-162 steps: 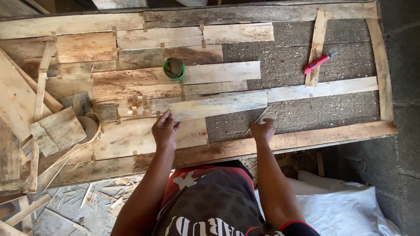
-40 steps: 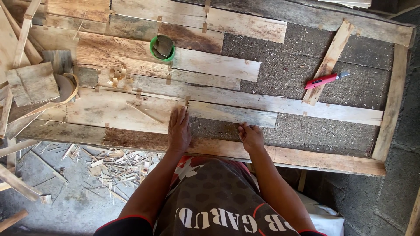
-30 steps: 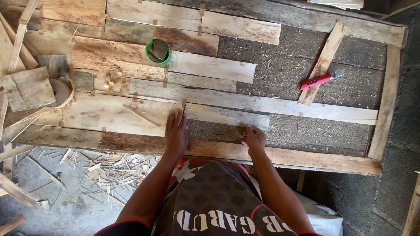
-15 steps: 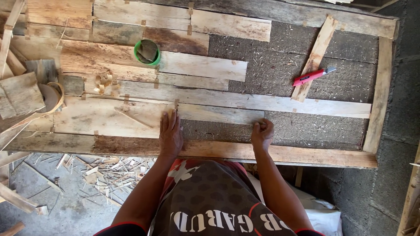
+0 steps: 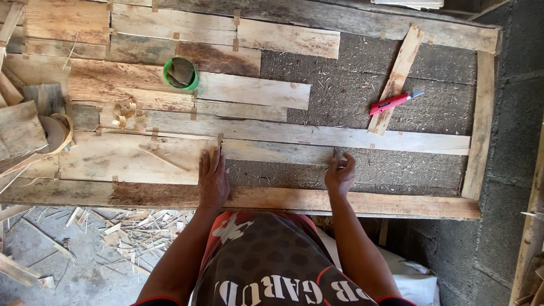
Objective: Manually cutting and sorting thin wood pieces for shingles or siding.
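Short plank: a pale wooden strip [image 5: 276, 152] lies flat on the grey board [image 5: 362, 102], its left end butting a wider plank [image 5: 130, 161], just below a long strip [image 5: 317, 136].
Left hand: the left hand [image 5: 213, 180] lies palm down, fingers straight and close together, tips on the strip's left end.
Right hand: the right hand [image 5: 340, 173] has curled fingers pinching at the strip's right end; whether it holds something small cannot be told.
Frame: a wooden rail [image 5: 294, 199] runs under both wrists.
Further off: a red utility knife [image 5: 395, 102] rests across a slanted slat [image 5: 396, 76]; a green tape roll [image 5: 181, 73] sits on the upper planks.
Floor: wood chips [image 5: 124, 232] lie scattered at lower left.
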